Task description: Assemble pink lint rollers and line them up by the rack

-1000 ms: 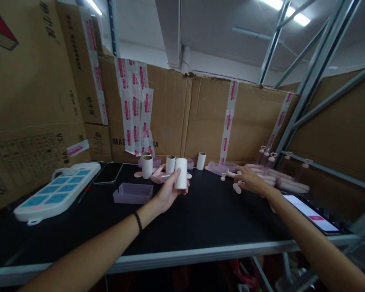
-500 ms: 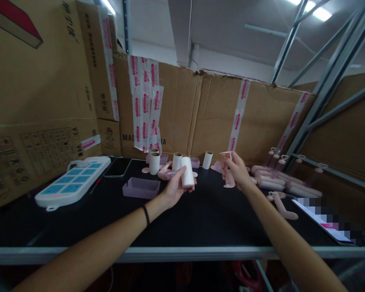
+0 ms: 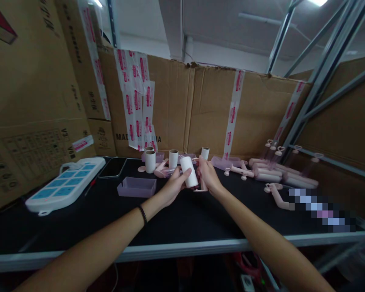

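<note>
Over the middle of the black table, my left hand [image 3: 172, 187] is closed round a white sticky-paper roll [image 3: 188, 172], which tilts slightly. Close beside it, my right hand [image 3: 210, 177] grips a pale pink plastic lint roller handle [image 3: 203, 187]. The handle lies right against the roll's side; fingers hide most of it, and I cannot tell whether the two parts join. Behind my hands stand more white rolls, among them one roll [image 3: 150, 162] at the left and another [image 3: 173, 158] nearer the middle. Loose pink parts [image 3: 162, 169] lie around them.
A translucent purple cover [image 3: 136, 188] lies left of my hands. Further left are a phone [image 3: 113, 168] and a white power strip [image 3: 65, 184]. Pink lint rollers [image 3: 267, 173] are piled at the right, with a loose pink handle [image 3: 276, 196] in front. Cardboard [image 3: 209, 109] walls the back.
My right hand has moved left with the pink handle, from well apart to right beside the roll. My left hand keeps its hold on the roll. The view has shifted slightly.
</note>
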Motion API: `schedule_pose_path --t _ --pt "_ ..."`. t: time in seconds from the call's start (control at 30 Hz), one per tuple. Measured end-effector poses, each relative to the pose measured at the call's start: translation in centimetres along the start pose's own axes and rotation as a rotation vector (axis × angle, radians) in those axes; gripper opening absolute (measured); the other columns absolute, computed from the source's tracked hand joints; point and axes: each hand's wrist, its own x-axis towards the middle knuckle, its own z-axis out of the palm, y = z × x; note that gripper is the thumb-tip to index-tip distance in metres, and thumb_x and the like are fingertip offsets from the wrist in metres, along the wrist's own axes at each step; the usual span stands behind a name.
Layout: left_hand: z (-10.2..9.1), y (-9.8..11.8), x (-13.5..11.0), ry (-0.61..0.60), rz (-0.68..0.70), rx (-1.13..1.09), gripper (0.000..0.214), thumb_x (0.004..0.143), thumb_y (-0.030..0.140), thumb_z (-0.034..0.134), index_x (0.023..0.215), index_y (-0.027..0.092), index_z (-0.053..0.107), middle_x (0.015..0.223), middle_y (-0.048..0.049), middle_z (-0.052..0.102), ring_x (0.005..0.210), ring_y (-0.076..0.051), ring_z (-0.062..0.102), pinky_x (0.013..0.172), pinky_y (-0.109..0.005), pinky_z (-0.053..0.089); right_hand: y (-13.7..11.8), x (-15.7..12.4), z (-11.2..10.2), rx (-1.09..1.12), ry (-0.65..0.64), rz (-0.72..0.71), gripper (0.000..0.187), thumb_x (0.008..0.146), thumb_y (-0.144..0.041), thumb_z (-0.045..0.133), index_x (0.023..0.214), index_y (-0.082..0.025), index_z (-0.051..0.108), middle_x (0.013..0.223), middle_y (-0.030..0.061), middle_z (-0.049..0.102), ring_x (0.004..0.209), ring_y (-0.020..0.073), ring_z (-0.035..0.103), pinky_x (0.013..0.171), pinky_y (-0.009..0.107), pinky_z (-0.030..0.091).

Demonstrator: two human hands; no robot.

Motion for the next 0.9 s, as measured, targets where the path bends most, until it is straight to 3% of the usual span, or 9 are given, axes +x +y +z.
schedule_pose_path --t 0.17,0.33,0.53,0.63,0.77,0.9 --pt "0.5 -0.2 -0.3 -0.025 -0.018 0.056 0.048 0.087 0.042 0.074 0.123 0.02 0.05 0.124 -0.0116 0.065 0.098 -0.023 0.068 0.073 -0.033 0.061 0.2 0.2 0.0 -0.103 0.173 -0.076 0.058 0.091 -0.073 0.044 0.087 -0.02 0.068 0.075 0.003 0.063 0.072 0.0194 0.057 0.065 0.03 0.043" --pt "0.6 -0.2 -0.3 -0.013 -0.012 0.104 0.051 0.086 0.041 0.075 0.123 0.021 0.047 0.12 -0.0109 0.064 0.093 -0.022 0.069 0.07 -0.035 0.063 0.4 0.0 0.2 -0.067 0.19 -0.059 0.061 0.092 -0.072 0.041 0.092 -0.019 0.07 0.079 0.0035 0.064 0.074 0.0191 0.057 0.067 0.029 0.043" --pt "0.8 0.2 -0.5 -0.037 0.071 0.183 0.071 0.083 0.04 0.077 0.138 0.028 0.034 0.118 -0.0093 0.064 0.09 -0.024 0.069 0.067 -0.037 0.062 0.1 -0.3 0.4 -0.001 0.159 -0.077 0.058 0.093 -0.07 0.044 0.093 -0.019 0.069 0.083 0.0043 0.067 0.076 0.0193 0.059 0.07 0.03 0.046" --pt "0.8 0.5 -0.6 -0.066 0.153 0.233 0.076 0.084 0.036 0.076 0.143 0.03 0.029 0.124 -0.0099 0.063 0.098 -0.024 0.067 0.073 -0.036 0.061 -0.1 -0.3 0.4 0.026 0.147 -0.097 0.055 0.093 -0.069 0.045 0.093 -0.019 0.068 0.082 0.0039 0.067 0.077 0.0196 0.06 0.072 0.03 0.046" --pt "0.7 0.5 -0.4 -0.129 0.29 0.312 0.072 0.085 0.032 0.075 0.142 0.028 0.033 0.132 -0.01 0.059 0.108 -0.023 0.064 0.087 -0.034 0.055 -0.6 -0.4 0.3 0.018 0.145 -0.149 0.053 0.093 -0.069 0.046 0.092 -0.02 0.066 0.085 0.0042 0.068 0.081 0.0203 0.061 0.076 0.031 0.046" --pt "0.5 0.3 -0.1 -0.171 0.323 0.332 0.071 0.087 0.033 0.074 0.144 0.029 0.032 0.132 -0.0098 0.057 0.108 -0.022 0.063 0.089 -0.034 0.054 -0.9 -0.5 0.2 0.004 0.143 -0.161 0.052 0.093 -0.069 0.046 0.091 -0.02 0.065 0.085 0.0044 0.068 0.083 0.0211 0.062 0.077 0.031 0.047"
